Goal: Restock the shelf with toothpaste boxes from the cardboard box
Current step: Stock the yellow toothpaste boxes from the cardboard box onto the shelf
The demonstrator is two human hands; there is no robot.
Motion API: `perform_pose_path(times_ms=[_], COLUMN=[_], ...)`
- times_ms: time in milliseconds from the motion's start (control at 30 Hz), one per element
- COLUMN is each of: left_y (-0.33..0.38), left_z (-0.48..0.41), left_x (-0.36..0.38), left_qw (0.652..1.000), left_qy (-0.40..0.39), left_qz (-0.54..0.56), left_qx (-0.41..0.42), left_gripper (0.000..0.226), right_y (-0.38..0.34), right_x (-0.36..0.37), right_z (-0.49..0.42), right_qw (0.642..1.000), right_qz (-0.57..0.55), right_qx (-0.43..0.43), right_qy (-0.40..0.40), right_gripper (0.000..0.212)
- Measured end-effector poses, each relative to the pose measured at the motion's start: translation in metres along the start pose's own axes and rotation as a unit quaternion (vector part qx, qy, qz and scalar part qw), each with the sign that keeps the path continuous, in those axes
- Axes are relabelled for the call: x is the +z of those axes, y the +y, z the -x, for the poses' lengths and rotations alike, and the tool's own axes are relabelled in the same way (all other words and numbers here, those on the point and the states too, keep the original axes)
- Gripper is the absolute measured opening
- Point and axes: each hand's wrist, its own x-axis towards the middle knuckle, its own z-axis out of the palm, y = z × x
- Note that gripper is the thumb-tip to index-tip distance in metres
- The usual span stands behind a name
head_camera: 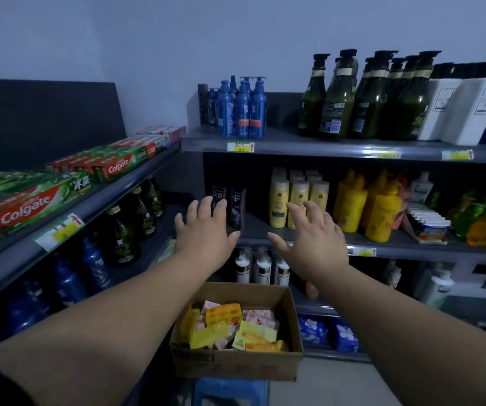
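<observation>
An open cardboard box (291,317) stands low in the middle, holding several yellow, orange and pink toothpaste boxes (224,315). Both arms stretch forward above it. My left hand (205,230) and my right hand (313,234) hover side by side with fingers spread, palms down, holding nothing, in front of the middle shelf. Red and green Colgate boxes (24,205) lie in rows on the upper left shelf (112,197).
Blue pump bottles (241,112) and dark green bottles (362,104) stand on the top right shelf. Two black bottles (237,206), yellow bottles (297,200) and orange ones fill the middle shelf. A blue stool (230,391) sits under the box.
</observation>
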Motion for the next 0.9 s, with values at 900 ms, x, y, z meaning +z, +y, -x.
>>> perform_pose_path(times_ms=[900], left_y=[-0.051], left_z=[-0.033], left_x=[0.368], left_qw=[0.949], left_qy=[-0.27], left_qz=[-0.034], left_qx=[-0.16], left_gripper=[0.067], right_y=[0.129], right_x=[0.36], right_z=[-0.07], right_qw=[0.933], right_qz=[-0.049], right_qx=[-0.029], right_qy=[-0.356], right_gripper=[0.073])
